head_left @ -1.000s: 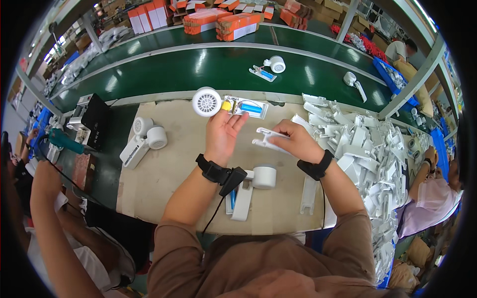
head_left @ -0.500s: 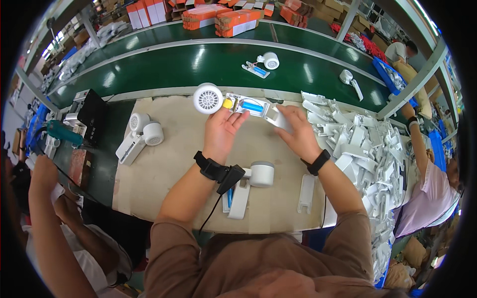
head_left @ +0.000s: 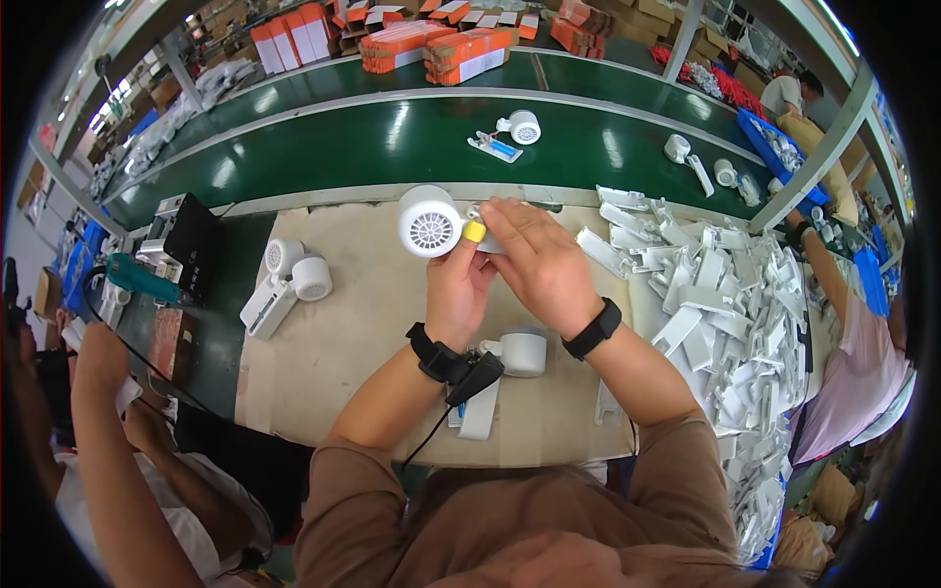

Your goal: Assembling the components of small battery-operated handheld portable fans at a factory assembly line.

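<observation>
A white handheld fan with a round grilled head [head_left: 429, 223] is held above the beige work mat. My left hand [head_left: 459, 299] grips its handle from below, with a yellow piece [head_left: 474, 231] at the thumb tip. My right hand [head_left: 544, 274] is closed over the handle, fingers together, hiding most of it and any cover or battery there. Below my wrists lies another fan [head_left: 522, 354], its open handle partly behind the black device on my left wrist. To the left, fans with round heads [head_left: 312, 278] rest on the mat.
Loose white handle shells [head_left: 701, 304] are heaped at the right. Beyond the mat, a green conveyor [head_left: 323, 147] carries an open fan with a blue battery [head_left: 502, 148] and others farther right. A teal power tool [head_left: 142, 278] stands left; co-workers' arms show at both sides.
My right hand has moved left from the handle's far end and now covers the handle, hiding the blue battery. The fan has come slightly nearer and right. Another fan appears on the conveyor's right.
</observation>
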`<act>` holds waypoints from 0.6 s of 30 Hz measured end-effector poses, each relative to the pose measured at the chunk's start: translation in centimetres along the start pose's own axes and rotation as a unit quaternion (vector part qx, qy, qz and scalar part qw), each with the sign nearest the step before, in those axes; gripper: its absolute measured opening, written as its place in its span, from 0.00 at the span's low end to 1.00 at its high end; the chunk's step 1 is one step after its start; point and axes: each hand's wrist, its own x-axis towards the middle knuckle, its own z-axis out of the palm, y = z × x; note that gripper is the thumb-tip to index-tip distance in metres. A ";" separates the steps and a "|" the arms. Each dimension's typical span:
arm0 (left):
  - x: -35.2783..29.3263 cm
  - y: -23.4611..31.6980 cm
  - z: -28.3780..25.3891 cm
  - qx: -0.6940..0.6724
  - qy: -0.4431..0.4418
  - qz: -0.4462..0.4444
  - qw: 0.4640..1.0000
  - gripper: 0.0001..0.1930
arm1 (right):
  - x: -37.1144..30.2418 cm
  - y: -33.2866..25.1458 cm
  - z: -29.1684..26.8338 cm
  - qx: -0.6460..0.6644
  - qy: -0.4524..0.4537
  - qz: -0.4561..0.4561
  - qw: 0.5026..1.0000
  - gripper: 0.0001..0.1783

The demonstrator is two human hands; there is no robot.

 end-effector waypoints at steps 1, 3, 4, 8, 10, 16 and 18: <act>0.2 -0.1 -0.3 0.021 0.004 0.026 0.999 0.14 | 0.0 0.0 0.0 -0.002 -0.001 -0.007 1.000 0.31; 0.3 0.3 -0.4 0.044 0.008 0.055 0.997 0.14 | 0.2 0.2 -0.1 -0.002 0.001 -0.016 1.000 0.31; 0.2 0.7 -0.3 0.036 -0.008 0.063 0.997 0.13 | 0.1 0.7 -0.6 0.013 0.007 0.003 1.000 0.31; 0.0 1.8 0.3 0.008 -0.016 0.085 0.996 0.14 | -1.9 2.5 -2.4 0.247 -0.091 0.283 0.922 0.24; -0.1 1.7 -0.1 0.004 -0.023 0.077 0.997 0.15 | -2.1 2.4 -2.2 0.382 -0.218 0.396 0.806 0.22; -1.5 1.6 1.8 -0.001 -0.068 0.044 0.997 0.17 | -2.1 -0.1 -4.0 0.296 -0.030 0.288 0.910 0.20; -1.9 2.1 2.2 -0.027 -0.083 0.035 0.996 0.17 | -1.9 0.0 -4.7 0.254 -0.005 0.206 0.945 0.20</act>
